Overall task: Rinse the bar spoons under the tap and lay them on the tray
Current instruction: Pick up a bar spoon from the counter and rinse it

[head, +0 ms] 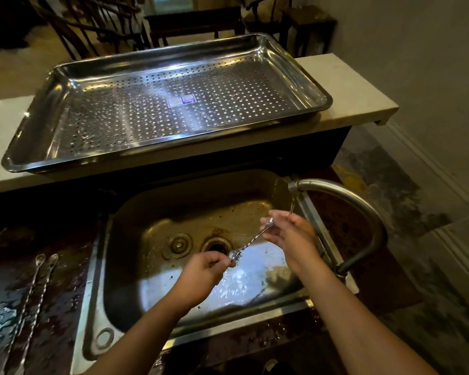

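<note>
Both hands are over the sink (136, 301), sharing one bar spoon (251, 243). The left hand (205, 272) is curled closed around the spoon's lower end, fingers pinched on the twisted shaft right above the drain (216, 246). The right hand (290, 235) sits at about 2 o'clock from the left one, fingers loosely half open, fingertips touching the spoon's upper end near the little bowl. Can't really tell how firmly it grips there. The spoon runs on a diagonal between the two hands.

The tap (349, 204) curves in from 3 o'clock and a thin stream of water (292, 205) falls onto the right hand's fingers. The sink floor under the hands looks wet and shiny. A round plug (178, 245) lies just at 9 o'clock of the drain.

Two more spoons (34, 296) lie side by side on the wet counter (52, 334) at 9 o'clock of the sink, bowls pointing away from the person.

The perforated tray (33, 161) sits on the pale ledge (358, 93) at 12 o'clock, nothing on it but a small sticker (181, 100).
</note>
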Available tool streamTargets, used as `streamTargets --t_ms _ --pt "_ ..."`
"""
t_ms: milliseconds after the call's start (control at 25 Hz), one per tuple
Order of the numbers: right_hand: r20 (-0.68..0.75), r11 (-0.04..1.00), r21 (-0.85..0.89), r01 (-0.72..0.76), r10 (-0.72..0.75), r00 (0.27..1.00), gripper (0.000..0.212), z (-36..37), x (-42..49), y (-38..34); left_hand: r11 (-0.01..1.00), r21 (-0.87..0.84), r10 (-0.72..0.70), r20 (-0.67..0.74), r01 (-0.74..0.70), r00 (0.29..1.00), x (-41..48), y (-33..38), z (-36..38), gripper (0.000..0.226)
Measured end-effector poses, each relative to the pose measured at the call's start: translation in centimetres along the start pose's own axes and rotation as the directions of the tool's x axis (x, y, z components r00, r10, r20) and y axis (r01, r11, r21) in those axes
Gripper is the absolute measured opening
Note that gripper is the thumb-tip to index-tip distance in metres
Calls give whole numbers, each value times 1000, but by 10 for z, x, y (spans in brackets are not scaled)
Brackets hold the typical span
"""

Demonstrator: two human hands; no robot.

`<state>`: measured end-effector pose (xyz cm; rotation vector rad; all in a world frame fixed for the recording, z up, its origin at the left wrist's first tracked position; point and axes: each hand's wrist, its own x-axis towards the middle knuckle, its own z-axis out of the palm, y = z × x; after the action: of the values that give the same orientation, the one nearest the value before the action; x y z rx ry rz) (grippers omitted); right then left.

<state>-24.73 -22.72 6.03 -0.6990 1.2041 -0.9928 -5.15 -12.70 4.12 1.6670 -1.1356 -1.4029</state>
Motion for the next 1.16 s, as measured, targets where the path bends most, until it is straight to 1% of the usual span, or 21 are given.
streamTargets --t_ms 40,80,200,240,320,400,520,560,600,640,680,720,760,800,840,920,960,1000,1040,1120,1160 --pt "23 999 31 11 -12 1000 13 -1 2 3 1000 10 11 -12 -11 1000 0 0 0 19" --pt "10 998 56 18 -19 1000 14 -2 3 3 999 38 25 -31 -23 999 -1 0 1 17" --pt "-155 997 82 8 4 988 12 -7 11 2 997 80 30 -100 -22 995 -5 -3 -1 11" --pt "-136 997 79 -4 15 991 12 -8 12 2 997 79 15 -122 -5 992 -9 -6 -3 9" --pt "18 1000 11 -23 23 1000 11 -4 10 6 997 70 -18 -152 29 988 -18 -14 -10 6" --pt "131 997 -77 -11 21 991 15 4 6 13 997 -28 -77 -188 73 979 -28 -25 -18 8" --pt "144 992 -123 35 -18 989 17 13 -2 24 953 -256 -233 -283 161 930 -37 -40 -30 9" --pt "145 982 -183 34 -7 989 16 16 -7 31 927 -331 -288 -322 178 902 -39 -45 -37 9" --pt "153 954 -297 48 -2 988 14 17 -13 42 897 -401 -340 -354 187 871 -39 -50 -44 10" --pt "181 889 -449 90 -8 983 12 17 -18 55 868 -459 -386 -382 190 840 -38 -55 -53 12" --pt "227 781 -604 159 -23 974 9 16 -24 71 845 -498 -427 -409 194 806 -36 -61 -62 16" --pt "282 652 -720 237 -37 959 8 14 -31 87 827 -524 -466 -434 204 771 -33 -68 -72 19" --pt "330 529 -793 301 -42 943 9 11 -39 100 814 -538 -499 -459 217 735 -28 -74 -81 22" --pt "370 426 -836 347 -31 929 11 7 -46 111 817 -522 -523 -488 247 699 -22 -82 -89 23" --pt "395 304 -873 382 -20 918 11 3 -52 120 834 -467 -529 -526 294 666 -15 -91 -97 24" --pt "458 17 -889 458 -15 889 13 0 -59 132 858 -317 -513 -589 405 624 -1 -110 -110 29" --pt "466 -63 -883 465 -10 885 15 0 -60 134 857 -249 -503 -598 451 624 6 -119 -115 32" --pt "455 -87 -888 452 -5 891 17 3 -59 134 854 -186 -488 -608 486 626 12 -129 -117 34" --pt "427 -85 -901 426 10 904 19 6 -58 132 854 -125 -464 -620 505 633 18 -137 -119 35" --pt "361 -37 -931 363 48 931 26 12 -52 128 822 -25 -455 -629 568 630 29 -146 -116 31" --pt "322 -7 -946 324 75 944 30 14 -49 125 815 -48 -472 -634 577 613 30 -147 -115 30"
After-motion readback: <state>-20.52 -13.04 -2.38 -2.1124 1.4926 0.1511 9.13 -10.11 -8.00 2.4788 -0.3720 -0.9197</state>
